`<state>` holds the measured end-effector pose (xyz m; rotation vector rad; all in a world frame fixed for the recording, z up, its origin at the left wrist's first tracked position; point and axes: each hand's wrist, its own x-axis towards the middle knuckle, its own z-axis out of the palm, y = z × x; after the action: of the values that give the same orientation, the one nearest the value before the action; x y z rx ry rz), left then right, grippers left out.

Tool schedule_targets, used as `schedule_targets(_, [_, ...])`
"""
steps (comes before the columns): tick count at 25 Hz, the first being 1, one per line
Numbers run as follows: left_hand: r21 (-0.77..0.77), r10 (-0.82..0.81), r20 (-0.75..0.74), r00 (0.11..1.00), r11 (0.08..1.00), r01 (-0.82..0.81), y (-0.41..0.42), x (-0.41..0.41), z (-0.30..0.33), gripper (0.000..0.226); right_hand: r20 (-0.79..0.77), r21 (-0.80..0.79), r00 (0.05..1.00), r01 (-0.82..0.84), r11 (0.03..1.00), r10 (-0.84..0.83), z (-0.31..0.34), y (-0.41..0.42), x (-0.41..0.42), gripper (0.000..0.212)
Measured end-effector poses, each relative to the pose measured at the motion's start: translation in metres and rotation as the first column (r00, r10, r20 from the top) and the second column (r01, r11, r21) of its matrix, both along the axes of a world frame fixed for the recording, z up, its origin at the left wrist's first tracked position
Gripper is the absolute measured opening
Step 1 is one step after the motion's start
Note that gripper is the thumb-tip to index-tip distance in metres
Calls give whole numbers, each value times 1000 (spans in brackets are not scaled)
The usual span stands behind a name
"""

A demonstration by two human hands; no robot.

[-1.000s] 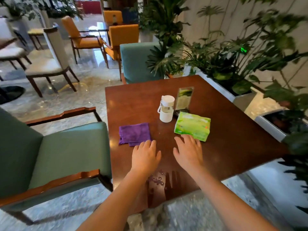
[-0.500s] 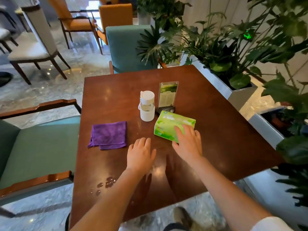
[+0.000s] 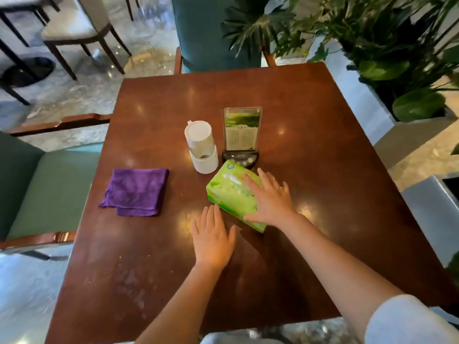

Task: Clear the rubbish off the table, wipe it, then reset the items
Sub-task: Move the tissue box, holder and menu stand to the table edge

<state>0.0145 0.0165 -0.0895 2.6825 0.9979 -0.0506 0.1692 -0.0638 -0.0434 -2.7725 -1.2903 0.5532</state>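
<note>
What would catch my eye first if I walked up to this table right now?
Most likely the bright green tissue pack near the middle of the dark wooden table, with the right hand lying flat on it and the left hand resting just beside it. Next, the folded purple cloth on the left, then the white cylindrical holder and clear menu stand behind the pack.

one head-worn view only, looking steeply down and forward, close over the table (image 3: pixel 310 135), forearms entering from the frame's bottom edge.
</note>
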Motion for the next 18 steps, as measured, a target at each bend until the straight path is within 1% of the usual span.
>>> schedule_targets(1, [2,25,-15,1000,1000,-25,-5,6,-8,78,-31,6,1000,-3,1000,4,-4,0,6,109])
schedule_targets(3, [-8,72,-21,997,997,-72,-17,19,-25,87,-32,29,999,-8,1000,8,-11,-2,13,107])
schedule_targets(5, [-56,130,-14,991,990,-130,-26,29,-40,91,-7,45,1000,-8,999,8,-15,-4,14,105])
schedule_targets(7, [-85,168,-40,985,982,-171,-30,32,-50,92,10,69,1000,-10,998,10,-17,-4,13,104])
schedule_targets(9, [-57,169,-78,982,983,-174,-33,31,-56,91,17,99,1000,-5,995,3,-18,-5,15,103])
schedule_targets(12, [-19,182,-92,979,983,-184,-33,33,-58,90,50,137,999,14,990,-21,-24,-8,11,105])
schedule_targets(15, [-14,179,-115,977,983,-181,-34,36,-58,91,-11,106,998,58,993,-58,-28,-7,7,112])
schedule_targets(16, [-6,178,-118,977,984,-180,-33,35,-59,91,-17,110,998,65,992,-63,-28,-6,6,111])
schedule_targets(18, [-4,183,-120,976,983,-185,-33,34,-60,93,20,166,998,63,984,-67,-26,-8,3,104])
